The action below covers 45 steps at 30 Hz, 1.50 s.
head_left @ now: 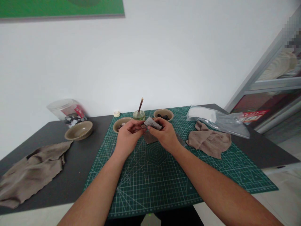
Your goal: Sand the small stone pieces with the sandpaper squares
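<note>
My right hand (167, 135) is closed around a small grey folded piece (152, 123) with a rough, matte look, held up above the mat. Close beside it, my left hand (129, 134) has its fingers pinched together at the piece's left end; something small and dark shows at the fingertips, too blurred to name. Beneath both hands a brown flat square (150, 138) lies on the green cutting mat (141, 188). Just beyond my left hand is a bowl (115, 126) of small stones, partly hidden. Another bowl (171, 115) holding dark stones stands behind my right hand.
A glass jar (138, 115) with a brush-like stick stands at the back by a white lid (116, 114). To the right lie a brown cloth (209, 139) and a clear plastic bag (225, 124). Leftward are a bowl (80, 130), a plastic tub (68, 110) and another cloth (35, 172).
</note>
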Each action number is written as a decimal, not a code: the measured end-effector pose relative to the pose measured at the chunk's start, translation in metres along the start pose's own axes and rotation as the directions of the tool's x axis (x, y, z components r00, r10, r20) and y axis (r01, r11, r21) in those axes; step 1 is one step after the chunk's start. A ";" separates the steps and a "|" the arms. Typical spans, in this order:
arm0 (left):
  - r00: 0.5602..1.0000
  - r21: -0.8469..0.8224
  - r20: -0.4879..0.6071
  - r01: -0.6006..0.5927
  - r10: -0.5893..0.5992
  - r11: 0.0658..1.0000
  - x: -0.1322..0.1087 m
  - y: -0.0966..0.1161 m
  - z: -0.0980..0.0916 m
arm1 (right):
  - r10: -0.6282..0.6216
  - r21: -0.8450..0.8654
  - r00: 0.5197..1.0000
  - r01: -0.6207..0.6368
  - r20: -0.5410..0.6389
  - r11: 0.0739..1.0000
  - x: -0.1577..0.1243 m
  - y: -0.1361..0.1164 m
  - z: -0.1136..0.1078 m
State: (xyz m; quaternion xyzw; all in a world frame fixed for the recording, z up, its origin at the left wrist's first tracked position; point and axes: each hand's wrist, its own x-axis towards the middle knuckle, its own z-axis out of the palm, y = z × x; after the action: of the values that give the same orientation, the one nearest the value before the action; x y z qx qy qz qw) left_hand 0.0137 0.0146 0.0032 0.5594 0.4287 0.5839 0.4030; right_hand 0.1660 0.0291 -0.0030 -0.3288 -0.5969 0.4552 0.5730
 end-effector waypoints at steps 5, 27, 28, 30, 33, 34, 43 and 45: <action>1.000 0.017 -0.002 0.004 -0.003 1.000 0.000 0.000 -0.002 | 0.064 0.073 0.998 -0.061 -0.030 0.995 0.002 0.005 0.000; 0.996 0.081 0.066 0.056 -0.062 0.995 -0.003 0.004 0.002 | 0.059 -0.057 0.996 -0.063 -0.070 0.996 0.000 0.000 -0.001; 0.996 0.089 0.063 0.056 -0.062 0.994 -0.003 0.004 0.002 | 0.047 -0.070 0.996 -0.052 -0.070 0.996 0.000 0.001 -0.002; 0.998 0.096 0.032 0.044 -0.047 0.994 -0.004 0.004 0.003 | 0.021 -0.116 0.999 -0.026 -0.042 0.993 0.000 0.001 -0.002; 0.999 0.102 -0.039 0.020 -0.016 0.995 -0.003 0.005 0.002 | 0.027 -0.166 1.000 -0.025 0.006 0.986 0.000 0.001 -0.004; 0.997 0.103 -0.072 0.012 -0.005 0.995 -0.002 0.005 0.001 | 0.031 -0.175 0.999 -0.030 0.007 0.984 0.001 0.000 -0.005; 0.959 0.092 -0.267 -0.074 0.096 0.993 0.005 0.004 -0.007 | 0.228 -0.213 0.923 -0.166 0.309 0.963 0.004 -0.006 -0.015; 0.958 0.070 -0.270 -0.079 0.095 0.994 0.006 0.004 -0.008 | 0.327 -0.267 0.826 -0.223 0.459 0.938 0.002 -0.006 -0.016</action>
State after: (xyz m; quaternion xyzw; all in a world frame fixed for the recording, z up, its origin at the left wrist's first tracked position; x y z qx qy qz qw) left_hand 0.0051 0.0184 0.0088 0.5032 0.4722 0.6598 0.2975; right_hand 0.1821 0.0312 0.0021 -0.3398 -0.7130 0.5394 0.2920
